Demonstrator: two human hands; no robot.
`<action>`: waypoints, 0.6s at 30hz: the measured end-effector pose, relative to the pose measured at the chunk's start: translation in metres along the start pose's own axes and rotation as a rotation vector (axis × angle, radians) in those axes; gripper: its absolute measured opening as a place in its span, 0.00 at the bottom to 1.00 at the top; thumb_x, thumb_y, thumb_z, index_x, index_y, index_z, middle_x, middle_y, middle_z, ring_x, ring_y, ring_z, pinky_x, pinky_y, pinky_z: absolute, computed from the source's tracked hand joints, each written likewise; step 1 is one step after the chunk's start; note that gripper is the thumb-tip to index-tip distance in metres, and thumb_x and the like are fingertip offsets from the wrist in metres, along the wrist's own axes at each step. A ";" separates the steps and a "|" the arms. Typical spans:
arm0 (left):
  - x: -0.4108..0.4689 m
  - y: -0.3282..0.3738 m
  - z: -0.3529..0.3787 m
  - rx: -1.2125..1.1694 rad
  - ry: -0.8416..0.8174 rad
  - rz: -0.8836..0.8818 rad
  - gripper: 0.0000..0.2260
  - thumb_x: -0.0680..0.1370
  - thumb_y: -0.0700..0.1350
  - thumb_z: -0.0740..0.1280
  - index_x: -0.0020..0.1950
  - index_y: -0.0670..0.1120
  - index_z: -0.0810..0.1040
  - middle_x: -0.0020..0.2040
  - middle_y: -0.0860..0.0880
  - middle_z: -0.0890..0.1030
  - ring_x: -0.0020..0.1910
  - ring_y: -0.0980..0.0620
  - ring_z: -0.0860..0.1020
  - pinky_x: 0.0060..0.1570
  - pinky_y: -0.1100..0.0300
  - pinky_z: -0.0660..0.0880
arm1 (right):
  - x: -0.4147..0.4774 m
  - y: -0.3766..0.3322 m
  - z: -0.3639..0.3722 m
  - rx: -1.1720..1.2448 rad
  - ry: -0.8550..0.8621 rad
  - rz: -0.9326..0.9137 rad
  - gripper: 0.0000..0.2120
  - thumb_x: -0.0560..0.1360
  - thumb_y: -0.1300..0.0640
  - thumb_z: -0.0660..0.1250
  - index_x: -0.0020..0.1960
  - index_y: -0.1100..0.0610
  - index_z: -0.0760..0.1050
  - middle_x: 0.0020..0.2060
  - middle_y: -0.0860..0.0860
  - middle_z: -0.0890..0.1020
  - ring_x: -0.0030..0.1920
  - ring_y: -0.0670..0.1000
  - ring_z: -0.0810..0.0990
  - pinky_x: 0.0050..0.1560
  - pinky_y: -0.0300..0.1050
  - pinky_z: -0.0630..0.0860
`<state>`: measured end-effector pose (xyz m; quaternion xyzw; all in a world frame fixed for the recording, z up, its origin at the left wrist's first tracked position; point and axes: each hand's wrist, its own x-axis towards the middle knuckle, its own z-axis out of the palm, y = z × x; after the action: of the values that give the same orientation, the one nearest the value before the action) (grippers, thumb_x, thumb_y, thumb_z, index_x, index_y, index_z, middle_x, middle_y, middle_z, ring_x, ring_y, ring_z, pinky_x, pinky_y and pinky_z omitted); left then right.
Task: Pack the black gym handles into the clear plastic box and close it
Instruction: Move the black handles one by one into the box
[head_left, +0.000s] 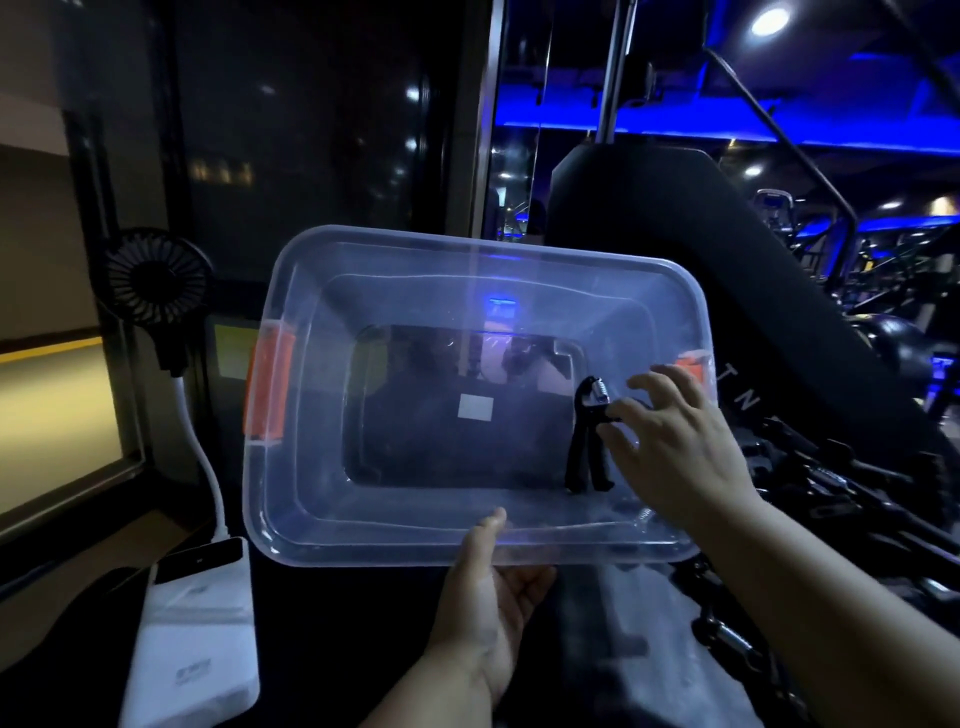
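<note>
Nearest to me, the left hand (483, 608) grips the near rim of the clear plastic box (363, 553), thumb on top of the lip and fingers curled beneath. It holds the box off the surface and tips its open mouth toward the person, presumably so the other hand can reach straight in. Just left of the box's near corner lies a white power bank (197, 634). Inside the box, toward its right end, one black gym handle (584, 447) lies against the floor. Its long axis runs from the near rim toward the far one, with the coiled spring (599, 392) at the far end and the two grip legs pointing back at the near rim. The right hand (680, 457) reaches in over the right side, fingers spread and loosely bent. Two fingertips (610, 415) are at the handle's upper part, though I cannot tell if they pinch it or merely touch it. Orange latches (267, 384) sit on both short ends of the box, and no lid is on. Right of the box lies a heap of dark handles and clips (831, 483), probably the rest to pack. Beyond the box's left end stands a small black fan (156, 278), and behind its right end a padded machine (701, 249).
</note>
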<state>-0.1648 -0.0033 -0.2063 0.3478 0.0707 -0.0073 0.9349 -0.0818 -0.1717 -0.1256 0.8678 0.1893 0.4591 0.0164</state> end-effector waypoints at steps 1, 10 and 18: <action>0.000 0.000 0.000 0.018 0.003 0.002 0.09 0.75 0.48 0.64 0.44 0.43 0.78 0.42 0.41 0.82 0.37 0.47 0.79 0.40 0.56 0.75 | -0.007 0.003 -0.007 0.024 0.066 0.017 0.14 0.74 0.49 0.62 0.45 0.56 0.82 0.51 0.58 0.79 0.58 0.62 0.74 0.58 0.52 0.70; -0.004 -0.003 0.004 0.122 -0.011 0.005 0.08 0.77 0.48 0.63 0.47 0.44 0.75 0.36 0.40 0.82 0.34 0.48 0.80 0.41 0.56 0.74 | -0.087 0.032 -0.018 0.221 0.094 0.402 0.24 0.75 0.41 0.55 0.60 0.56 0.74 0.56 0.55 0.77 0.60 0.58 0.71 0.64 0.51 0.63; -0.002 -0.007 0.005 0.132 -0.027 0.019 0.07 0.78 0.48 0.62 0.49 0.45 0.74 0.37 0.41 0.82 0.34 0.49 0.81 0.42 0.55 0.75 | -0.104 0.050 -0.026 0.255 0.045 0.621 0.29 0.72 0.35 0.52 0.63 0.52 0.73 0.60 0.54 0.75 0.66 0.57 0.66 0.69 0.49 0.57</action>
<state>-0.1672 -0.0119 -0.2071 0.4092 0.0543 -0.0078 0.9108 -0.1395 -0.2579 -0.1824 0.8687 -0.0277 0.4339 -0.2372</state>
